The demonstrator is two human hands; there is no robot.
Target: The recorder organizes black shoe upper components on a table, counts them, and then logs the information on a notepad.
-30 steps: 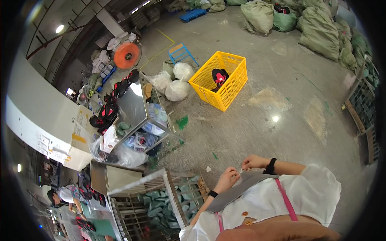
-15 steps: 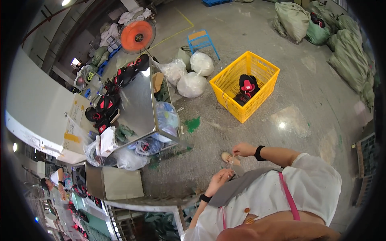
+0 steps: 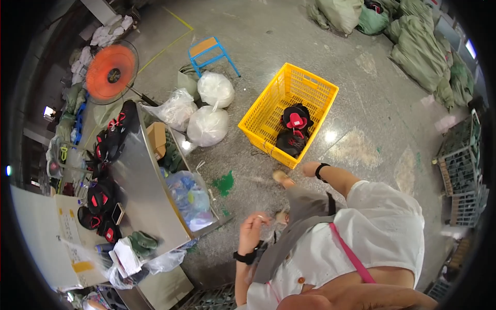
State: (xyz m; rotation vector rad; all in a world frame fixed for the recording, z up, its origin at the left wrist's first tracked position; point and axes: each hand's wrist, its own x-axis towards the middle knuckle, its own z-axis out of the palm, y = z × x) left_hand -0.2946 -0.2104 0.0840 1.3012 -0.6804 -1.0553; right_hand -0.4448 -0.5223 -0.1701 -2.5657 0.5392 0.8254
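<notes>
My left hand (image 3: 251, 231), with a black band at the wrist, is held low in front of my grey apron (image 3: 297, 222). Its fingers curve forward but are smeared, and a small pale streak shows at their tips. My right hand (image 3: 310, 169), also banded in black, reaches out just beside the near corner of a yellow plastic crate (image 3: 253, 138). Its fingers are mostly hidden. Inside the crate lie black-and-red items that look like shoes (image 3: 292, 142). My feet (image 3: 281, 177) show beneath the apron.
On the left, a metal table (image 3: 132, 178) holds black-and-red shoes (image 3: 98, 196), a phone (image 3: 118, 213) and papers (image 3: 125, 257). Stuffed white bags (image 3: 207, 125), a blue stool (image 3: 204, 47) and an orange fan (image 3: 111, 72) stand beyond. Large green sacks (image 3: 421, 57) and racks (image 3: 460, 170) line the right.
My hands have come apart: the left has moved left and lower, the right forward toward the crate. The view has shifted, bringing the crate closer to me.
</notes>
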